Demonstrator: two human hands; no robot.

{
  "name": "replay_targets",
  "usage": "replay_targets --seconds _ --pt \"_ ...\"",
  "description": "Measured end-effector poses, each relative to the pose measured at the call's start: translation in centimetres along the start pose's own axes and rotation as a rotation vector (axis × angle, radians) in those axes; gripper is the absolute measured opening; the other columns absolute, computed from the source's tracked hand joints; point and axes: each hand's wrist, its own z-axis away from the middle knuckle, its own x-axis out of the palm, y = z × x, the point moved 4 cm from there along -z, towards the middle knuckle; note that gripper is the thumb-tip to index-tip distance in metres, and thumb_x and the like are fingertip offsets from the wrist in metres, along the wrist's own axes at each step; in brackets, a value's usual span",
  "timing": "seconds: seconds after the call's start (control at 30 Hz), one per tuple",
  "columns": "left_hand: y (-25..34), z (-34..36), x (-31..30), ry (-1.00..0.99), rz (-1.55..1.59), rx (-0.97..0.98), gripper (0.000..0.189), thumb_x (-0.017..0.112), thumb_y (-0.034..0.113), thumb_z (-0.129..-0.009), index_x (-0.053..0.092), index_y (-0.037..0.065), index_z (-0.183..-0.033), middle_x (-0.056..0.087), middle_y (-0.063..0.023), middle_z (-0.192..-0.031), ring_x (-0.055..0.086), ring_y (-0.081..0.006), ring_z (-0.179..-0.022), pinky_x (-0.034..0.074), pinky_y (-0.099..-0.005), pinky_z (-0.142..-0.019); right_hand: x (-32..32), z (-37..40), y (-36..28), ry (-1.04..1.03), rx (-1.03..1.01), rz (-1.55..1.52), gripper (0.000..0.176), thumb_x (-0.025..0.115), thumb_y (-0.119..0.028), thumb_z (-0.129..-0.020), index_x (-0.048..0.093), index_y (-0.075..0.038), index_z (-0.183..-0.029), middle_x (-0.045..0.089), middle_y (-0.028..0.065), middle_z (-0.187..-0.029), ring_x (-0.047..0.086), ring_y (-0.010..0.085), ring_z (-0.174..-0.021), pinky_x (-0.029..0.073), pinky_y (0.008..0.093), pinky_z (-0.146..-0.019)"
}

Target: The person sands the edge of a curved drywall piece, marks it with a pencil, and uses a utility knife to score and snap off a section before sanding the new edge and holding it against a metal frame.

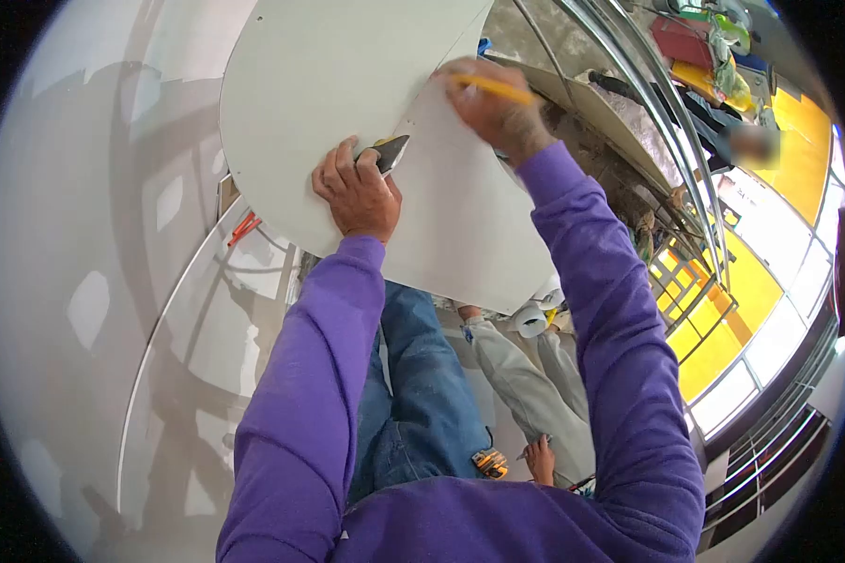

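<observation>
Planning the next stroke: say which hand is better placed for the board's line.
Right, likely: the right hand is at the line, holding a yellow tool; the left hand, off it, grips a dark tool.

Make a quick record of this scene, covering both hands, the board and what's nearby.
Left hand: holding a dark pointed tool over the board
Right hand: holding a yellow tool, type blurred
Pale board: curved outer edge, thin line or seam visible
Co-worker: pale trousers, beyond the board's near edge
Metal rails: right of the board
</observation>
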Motion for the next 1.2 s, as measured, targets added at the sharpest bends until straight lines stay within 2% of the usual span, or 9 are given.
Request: replay_targets --seconds 0.17,0.37,0.47,0.57,0.77,0.87,0.97,1.1,1.2 --pt "0.0 0.0 0.2 -0.001 -0.010 0.003 0.054 0.078 0.008 -0.073 0.049 0.014 -0.119 0.049 -0.0119 -0.141 0.041 -0.0352 -0.134 0.032 -0.0581 -0.111 1.3 1.1 -2.4 -0.127 -0.131 -0.070 0.007 0.067 -0.014 -0.094 0.068 -0.008 -0.098 0.071 0.0123 -0.088 0.072 0.0317 -0.080 0.060 0.0369 -0.073" --pt "0.1 0.1 -0.2 0.011 -0.011 -0.011 0.046 0.074 0.008 -0.081 0.049 0.013 -0.119 0.051 -0.0124 -0.139 0.044 -0.0353 -0.131 0.031 -0.0588 -0.110 -0.6 -1.3 0.1 0.047 0.038 0.003 0.008 0.069 -0.014 -0.092 0.067 -0.007 -0.097 0.070 0.0117 -0.083 0.071 0.0304 -0.074 0.058 0.0367 -0.067" --pt "0.1 0.0 0.1 0.019 -0.009 -0.001 0.047 0.074 0.007 -0.080 0.049 0.013 -0.119 0.051 -0.0125 -0.139 0.045 -0.0356 -0.131 0.031 -0.0593 -0.110 0.2 -0.3 -0.2 -0.007 -0.193 -0.097 0.012 0.067 -0.018 -0.094 0.067 -0.007 -0.098 0.070 0.0130 -0.084 0.071 0.0319 -0.074 0.058 0.0396 -0.066" --pt "0.0 0.1 0.2 0.036 -0.020 0.003 0.047 0.074 0.007 -0.080 0.048 0.013 -0.119 0.051 -0.0124 -0.139 0.045 -0.0356 -0.132 0.031 -0.0595 -0.110 -2.8 -2.2 1.8 0.039 0.144 -0.059 0.008 0.067 -0.014 -0.093 0.066 -0.007 -0.097 0.069 0.0137 -0.084 0.071 0.0331 -0.074 0.058 0.0410 -0.067" --pt "0.2 -0.1 -0.2 0.013 -0.025 0.000 0.047 0.074 0.007 -0.080 0.048 0.013 -0.119 0.051 -0.0124 -0.139 0.045 -0.0354 -0.131 0.031 -0.0592 -0.110 -0.8 -0.9 0.5 -0.145 -0.107 -0.010 0.013 0.069 -0.015 -0.095 0.071 -0.007 -0.104 0.073 0.0123 -0.091 0.073 0.0275 -0.081 0.059 0.0368 -0.073" --pt "0.1 -0.1 -0.3 0.013 -0.024 -0.004 0.047 0.074 0.007 -0.080 0.048 0.013 -0.119 0.051 -0.0126 -0.139 0.045 -0.0357 -0.131 0.032 -0.0593 -0.110 -2.1 -3.0 2.4 0.088 -0.012 -0.014 0.011 0.069 -0.015 -0.091 0.065 -0.009 -0.100 0.067 0.0147 -0.082 0.069 0.0368 -0.075 0.057 0.0432 -0.069" --pt "0.3 -0.3 -0.1 0.016 -0.015 -0.005 0.047 0.074 0.007 -0.080 0.049 0.013 -0.119 0.052 -0.0128 -0.139 0.045 -0.0359 -0.131 0.032 -0.0592 -0.109 -0.3 -0.7 -0.5 -0.158 -0.086 -0.150 0.010 0.067 -0.017 -0.094 0.066 -0.010 -0.100 0.067 0.0141 -0.082 0.071 0.0360 -0.076 0.058 0.0431 -0.069" --pt "0.1 -0.1 0.0 0.031 -0.026 -0.001 0.047 0.075 0.007 -0.081 0.049 0.013 -0.119 0.052 -0.0124 -0.139 0.045 -0.0359 -0.131 0.032 -0.0586 -0.109 -2.5 -3.1 2.6 -0.039 0.086 0.014 0.010 0.067 -0.020 -0.094 0.064 -0.011 -0.097 0.067 0.0137 -0.080 0.071 0.0364 -0.075 0.057 0.0444 -0.065" --pt "0.1 -0.1 -0.1 0.018 -0.025 -0.006 0.046 0.075 0.007 -0.082 0.049 0.013 -0.119 0.051 -0.0120 -0.139 0.045 -0.0357 -0.131 0.033 -0.0584 -0.109 -0.4 -1.4 1.2 -0.129 -0.052 -0.045 0.014 0.064 -0.023 -0.098 0.065 -0.010 -0.101 0.069 0.0123 -0.083 0.072 0.0336 -0.077 0.059 0.0424 -0.067"
